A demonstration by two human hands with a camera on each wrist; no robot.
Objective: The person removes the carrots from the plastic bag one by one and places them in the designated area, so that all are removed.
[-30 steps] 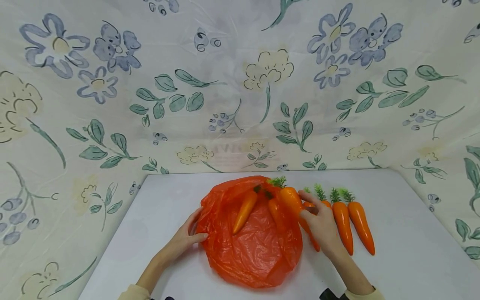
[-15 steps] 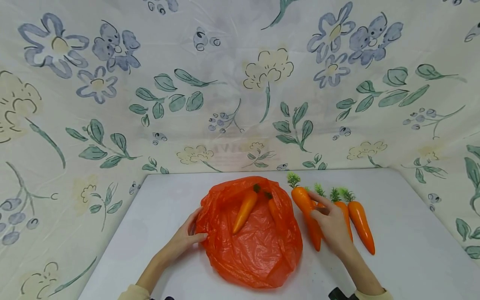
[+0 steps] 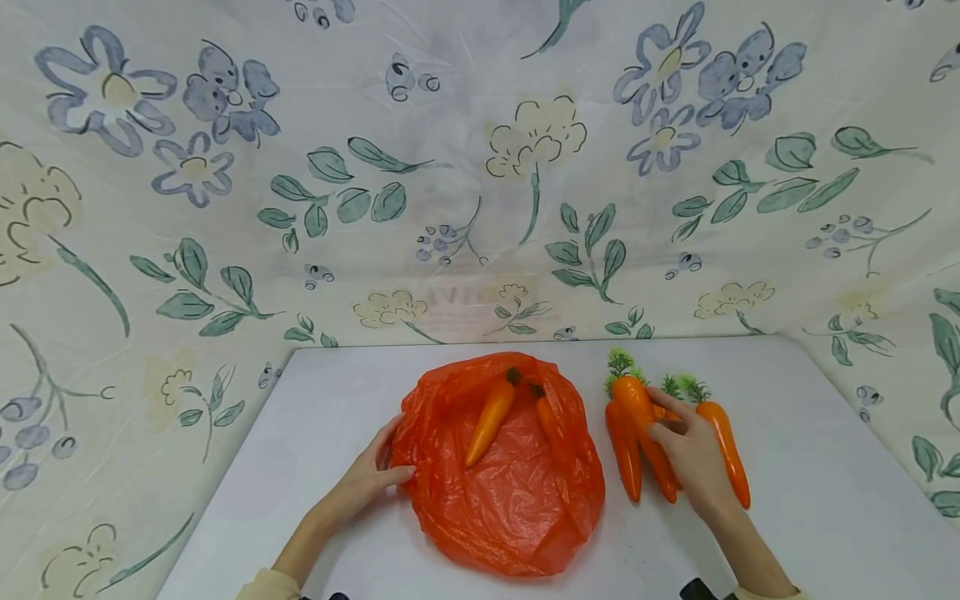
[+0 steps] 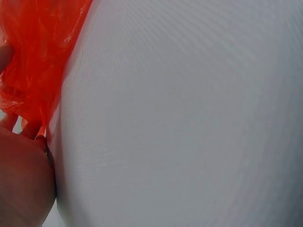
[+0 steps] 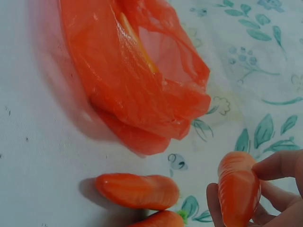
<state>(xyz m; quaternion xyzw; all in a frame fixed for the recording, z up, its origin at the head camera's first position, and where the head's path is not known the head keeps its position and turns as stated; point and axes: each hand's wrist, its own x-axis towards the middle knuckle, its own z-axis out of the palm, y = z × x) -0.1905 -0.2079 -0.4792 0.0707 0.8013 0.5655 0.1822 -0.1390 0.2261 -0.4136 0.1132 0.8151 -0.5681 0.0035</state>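
Note:
My left hand (image 3: 378, 467) grips the left side of a red plastic bag (image 3: 502, 517), its thumb on the near side of the film; the bag also shows beside that hand in the left wrist view. Inside the open bag lies one orange toy carrot (image 3: 491, 425), and a second carrot (image 3: 546, 419) is partly covered by the film. With thumb and fingers, my right hand (image 3: 697, 458) pinches another carrot (image 5: 236, 189) above the row right of the bag. One carrot (image 3: 623, 454) of that row lies nearest the bag. Others are partly hidden by my right hand.
The white tabletop (image 3: 817, 483) carries the bag and carrots. At the row's right end lies a carrot (image 3: 725, 450) with a green tuft. Behind and at both sides hangs a floral cloth (image 3: 465, 192).
My right hand has drawn the held carrot from the bag's right rim rightward, over the row of carrots. The left hand and the bag have stayed in place.

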